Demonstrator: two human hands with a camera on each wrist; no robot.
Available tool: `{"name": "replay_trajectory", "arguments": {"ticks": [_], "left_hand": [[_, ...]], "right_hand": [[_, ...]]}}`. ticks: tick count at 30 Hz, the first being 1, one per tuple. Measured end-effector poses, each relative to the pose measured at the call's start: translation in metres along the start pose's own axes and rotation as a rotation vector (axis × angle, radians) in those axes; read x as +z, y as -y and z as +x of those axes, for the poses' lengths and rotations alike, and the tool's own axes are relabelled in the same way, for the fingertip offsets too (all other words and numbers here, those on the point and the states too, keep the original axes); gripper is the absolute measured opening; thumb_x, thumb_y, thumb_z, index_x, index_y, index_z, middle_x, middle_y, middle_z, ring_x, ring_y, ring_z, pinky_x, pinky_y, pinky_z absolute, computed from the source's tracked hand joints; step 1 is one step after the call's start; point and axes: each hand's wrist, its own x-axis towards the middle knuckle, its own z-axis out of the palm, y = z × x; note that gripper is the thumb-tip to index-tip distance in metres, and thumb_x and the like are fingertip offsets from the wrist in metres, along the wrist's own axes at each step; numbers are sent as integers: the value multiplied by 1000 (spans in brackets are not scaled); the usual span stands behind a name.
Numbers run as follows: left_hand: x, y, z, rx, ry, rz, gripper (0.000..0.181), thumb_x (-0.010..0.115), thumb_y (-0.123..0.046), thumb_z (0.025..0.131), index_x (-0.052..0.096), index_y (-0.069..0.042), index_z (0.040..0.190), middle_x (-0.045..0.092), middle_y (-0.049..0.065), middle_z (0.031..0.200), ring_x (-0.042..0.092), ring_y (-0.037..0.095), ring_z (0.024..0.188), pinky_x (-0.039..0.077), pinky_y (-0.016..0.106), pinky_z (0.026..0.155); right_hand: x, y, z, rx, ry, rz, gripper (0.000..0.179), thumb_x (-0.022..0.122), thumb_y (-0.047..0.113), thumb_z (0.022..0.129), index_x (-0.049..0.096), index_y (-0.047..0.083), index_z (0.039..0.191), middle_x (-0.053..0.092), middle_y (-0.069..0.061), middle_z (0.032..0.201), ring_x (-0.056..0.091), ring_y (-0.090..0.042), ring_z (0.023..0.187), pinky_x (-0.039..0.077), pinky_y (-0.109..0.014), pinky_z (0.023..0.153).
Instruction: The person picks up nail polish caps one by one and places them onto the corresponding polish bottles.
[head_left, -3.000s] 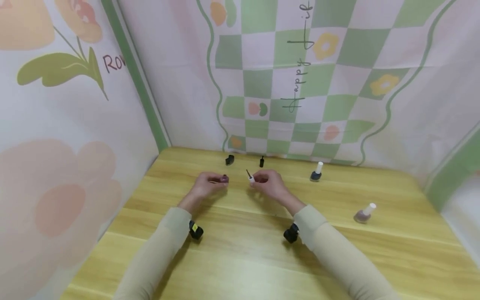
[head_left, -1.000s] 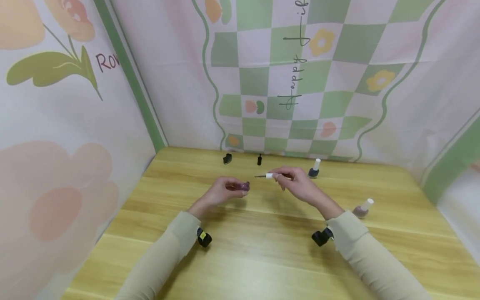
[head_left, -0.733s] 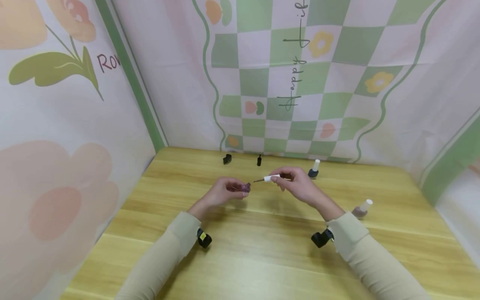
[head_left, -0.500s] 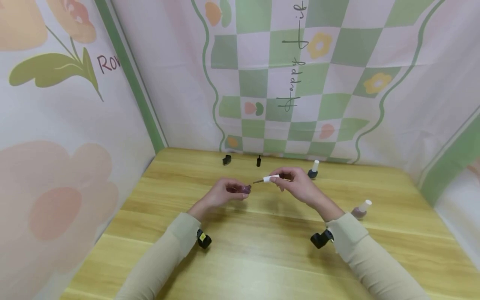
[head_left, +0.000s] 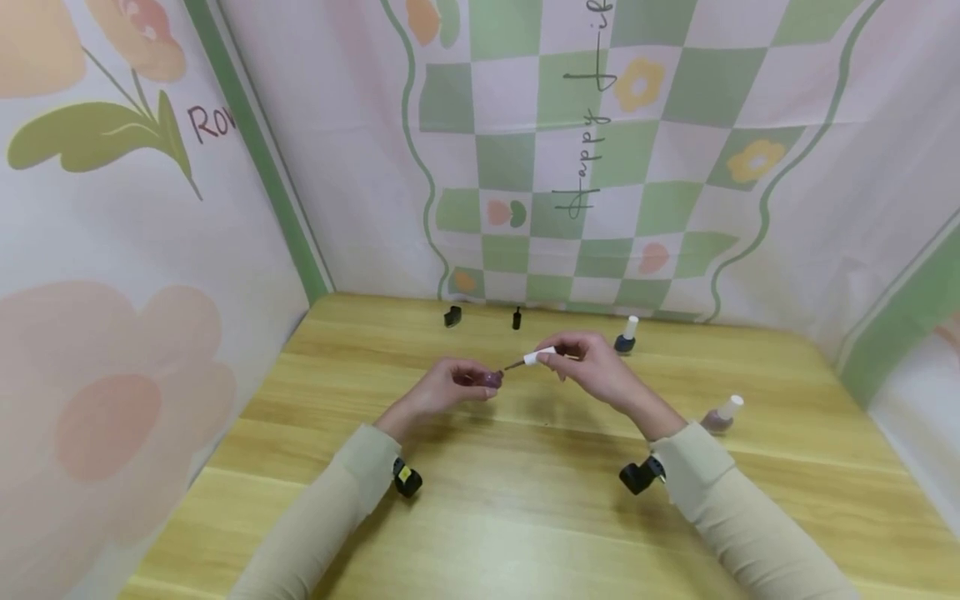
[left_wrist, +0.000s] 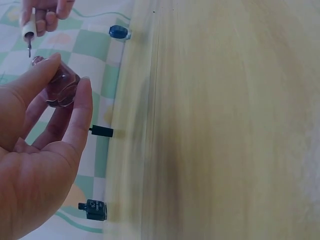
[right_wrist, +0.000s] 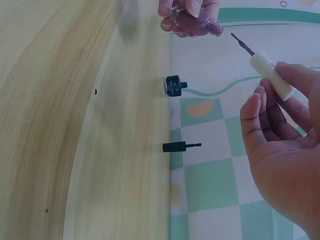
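Note:
My left hand (head_left: 450, 385) grips a small glass nail polish bottle (left_wrist: 62, 86), dark mauve inside, its neck uncapped. Thumb and fingers wrap the bottle's sides, and the neck tilts toward the right hand. Between thumb and fingers of my right hand (head_left: 585, 365) is the white nail polish cap (right_wrist: 272, 75). Its thin brush (right_wrist: 242, 44) points at the bottle's neck, a small gap short of the opening in the right wrist view. Both hands are raised above the wooden table (head_left: 480, 517).
Near the back edge stand an uncapped black nail polish bottle (head_left: 452, 317) and a black brush cap (head_left: 517, 318). Farther right is a dark blue polish bottle with white cap (head_left: 626, 342). A mauve polish bottle with white cap (head_left: 718, 419) leans at the right. A patterned curtain (head_left: 570, 167) hangs behind.
Both hands have moved right since the earliest frame. The brush has swung from pointing up to pointing left and slightly down, and its tip has come close to the bottle's neck.

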Motion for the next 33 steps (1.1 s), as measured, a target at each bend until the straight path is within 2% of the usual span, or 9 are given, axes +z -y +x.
{"name": "replay_trajectory", "arguments": {"ticks": [8, 17, 21, 25, 28, 33], "left_hand": [[1, -1, 0, 3, 29, -23, 25, 78, -19, 92, 75, -12, 117, 75, 1, 109, 68, 20, 98, 57, 36, 90], [3, 0, 2, 10, 36, -35, 23, 77, -16, 92, 75, -13, 116, 76, 2, 109, 69, 21, 101, 57, 35, 92], [4, 0, 2, 16, 42, -52, 24, 77, -15, 93, 75, -11, 116, 76, 3, 110, 70, 21, 101, 57, 35, 92], [5, 1, 2, 19, 38, -45, 25, 77, -13, 92, 74, -10, 117, 76, 4, 110, 70, 20, 101, 58, 34, 92], [7, 1, 3, 26, 31, -29, 25, 77, -13, 92, 75, -9, 116, 76, 4, 110, 70, 20, 100, 57, 34, 92], [8, 0, 2, 30, 35, -35, 26, 77, -12, 92, 74, -8, 117, 76, 4, 110, 70, 20, 100, 57, 34, 92]], "right_hand": [[1, -2, 1, -5, 16, -7, 22, 70, 26, 99, 74, 10, 113, 64, -12, 88, 59, -32, 72, 42, -25, 52], [2, 0, -1, -6, 25, -10, 22, 69, 25, 100, 73, 8, 113, 65, -12, 93, 58, -20, 73, 49, -27, 58], [2, 0, -3, 0, 27, -20, 22, 69, 27, 100, 73, 9, 113, 64, -12, 93, 59, -28, 74, 48, -28, 57], [3, -1, -3, 9, 29, -30, 24, 70, 28, 100, 73, 9, 114, 64, -19, 96, 59, -38, 77, 48, -27, 57], [3, -2, -4, 14, 34, -38, 24, 70, 29, 99, 73, 10, 114, 64, -22, 99, 59, -35, 77, 51, -31, 59], [5, -3, -3, 11, 41, -52, 24, 70, 30, 99, 74, 12, 113, 65, -15, 96, 59, -28, 76, 53, -32, 62]]}}
